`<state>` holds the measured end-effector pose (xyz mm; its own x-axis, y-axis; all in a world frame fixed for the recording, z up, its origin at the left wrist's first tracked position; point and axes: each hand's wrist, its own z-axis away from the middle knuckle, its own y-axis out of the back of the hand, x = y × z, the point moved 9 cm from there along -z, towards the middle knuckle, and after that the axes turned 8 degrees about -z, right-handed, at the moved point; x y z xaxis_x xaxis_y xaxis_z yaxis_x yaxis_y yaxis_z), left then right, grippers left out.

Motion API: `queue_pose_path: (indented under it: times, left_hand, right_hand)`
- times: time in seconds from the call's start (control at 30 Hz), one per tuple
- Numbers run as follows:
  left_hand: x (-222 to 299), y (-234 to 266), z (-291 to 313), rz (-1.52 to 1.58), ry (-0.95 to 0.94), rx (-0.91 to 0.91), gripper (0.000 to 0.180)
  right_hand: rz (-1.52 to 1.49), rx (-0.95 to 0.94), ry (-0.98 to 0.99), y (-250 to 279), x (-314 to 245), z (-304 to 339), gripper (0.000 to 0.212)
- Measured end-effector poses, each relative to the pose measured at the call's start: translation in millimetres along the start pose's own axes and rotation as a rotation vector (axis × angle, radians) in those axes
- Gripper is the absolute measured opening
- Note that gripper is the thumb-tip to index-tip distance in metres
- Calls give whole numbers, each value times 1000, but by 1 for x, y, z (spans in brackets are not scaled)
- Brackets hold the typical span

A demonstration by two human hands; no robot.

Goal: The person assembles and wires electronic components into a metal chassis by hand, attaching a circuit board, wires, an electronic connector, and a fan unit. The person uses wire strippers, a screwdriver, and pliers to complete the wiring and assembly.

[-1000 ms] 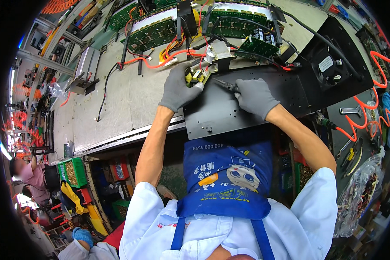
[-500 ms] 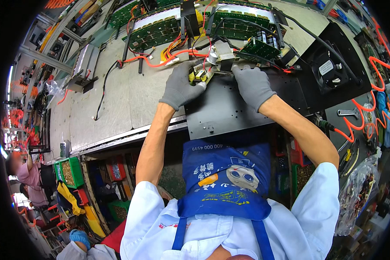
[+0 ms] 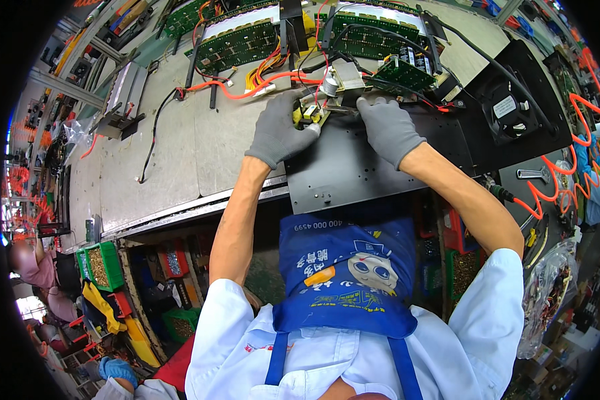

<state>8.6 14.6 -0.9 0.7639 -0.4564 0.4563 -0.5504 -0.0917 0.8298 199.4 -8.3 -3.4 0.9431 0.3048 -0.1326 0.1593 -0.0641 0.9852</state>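
My left hand (image 3: 278,132), in a grey glove, closes its fingers and thumb around a small circuit board (image 3: 311,115) with yellow-wrapped parts. The board is above the far left edge of a black perforated metal panel (image 3: 380,170). My right hand (image 3: 391,129), also gloved, is curled at the panel's far edge. A thin metallic piece (image 3: 341,109) reaches from its fingertips toward the board; its kind cannot be made out. Just beyond the hands is a metal-framed component (image 3: 347,76) with red and black wires. A black fan (image 3: 510,110) is on the right-hand black plate.
Green circuit boards (image 3: 237,48) stand along the far side of the bench (image 3: 160,150). A thick orange-red cable (image 3: 230,94) crosses behind my left hand. On the right are a coiled orange air hose (image 3: 535,208) and a wrench (image 3: 533,175). A co-worker's blue-gloved hand (image 3: 117,371) shows at lower left.
My hands stay at nearly the same spot over the small board. The whole view has shifted slightly, and the co-worker's blue-gloved hand at lower left has moved a little.
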Motion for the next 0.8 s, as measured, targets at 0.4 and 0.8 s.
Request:
queue_pose_path:
  times: [0.4, 0.8]
  left_hand:
    - [-8, -10, -3, -3, 10, -13, 73]
    - [-7, -8, -3, -29, 27, -7, 74]
  right_hand:
    - [-141, -382, -41, -15, 16, -25, 38]
    - [-23, -163, -1, -1, 8, -19, 41]
